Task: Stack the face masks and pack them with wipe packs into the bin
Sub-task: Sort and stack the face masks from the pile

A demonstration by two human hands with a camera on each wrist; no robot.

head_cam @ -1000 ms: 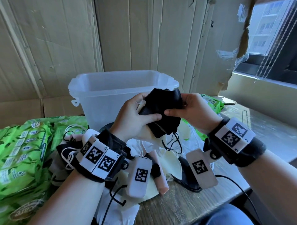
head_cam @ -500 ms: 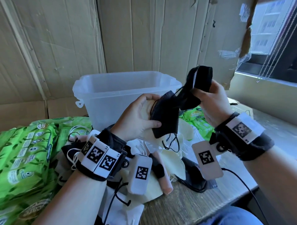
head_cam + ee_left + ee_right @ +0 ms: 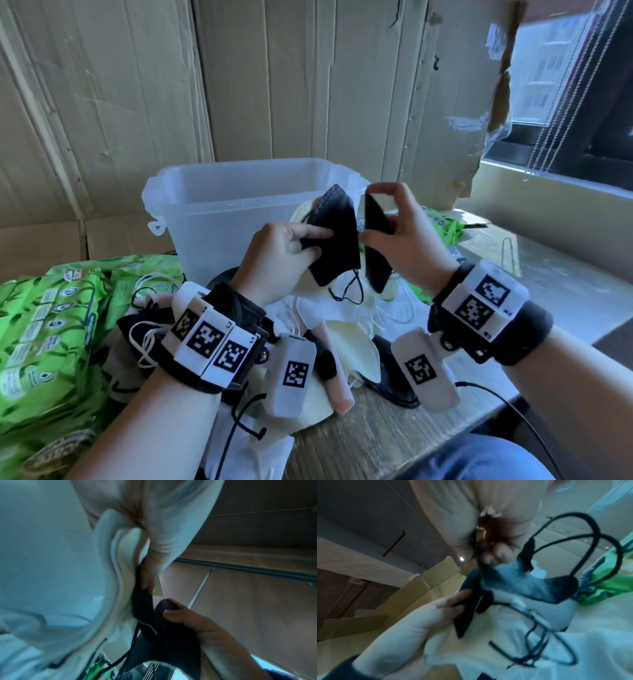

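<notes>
My left hand [image 3: 310,241] grips a small stack of face masks, cream ones [image 3: 123,555] behind and a black mask [image 3: 337,240] in front under the thumb. Just right of it, my right hand [image 3: 372,212] pinches a second black mask [image 3: 375,246] between thumb and index finger, held upright and edge-on, a narrow gap from the stack. Its ear loops [image 3: 583,543] hang loose. Both hands hover in front of the translucent bin [image 3: 222,209]. Green wipe packs [image 3: 44,325] lie at the left.
A loose pile of white, cream, pink and black masks [image 3: 342,335] covers the wooden table [image 3: 376,438] under my wrists. More green packs [image 3: 442,222] lie right of the bin. Cardboard walls [image 3: 291,85] stand behind; a window is at the far right.
My right hand pulled the second black mask up and away from the stack, then lowered it beside the stack, now straightened. The left hand kept its grip and rose slightly.
</notes>
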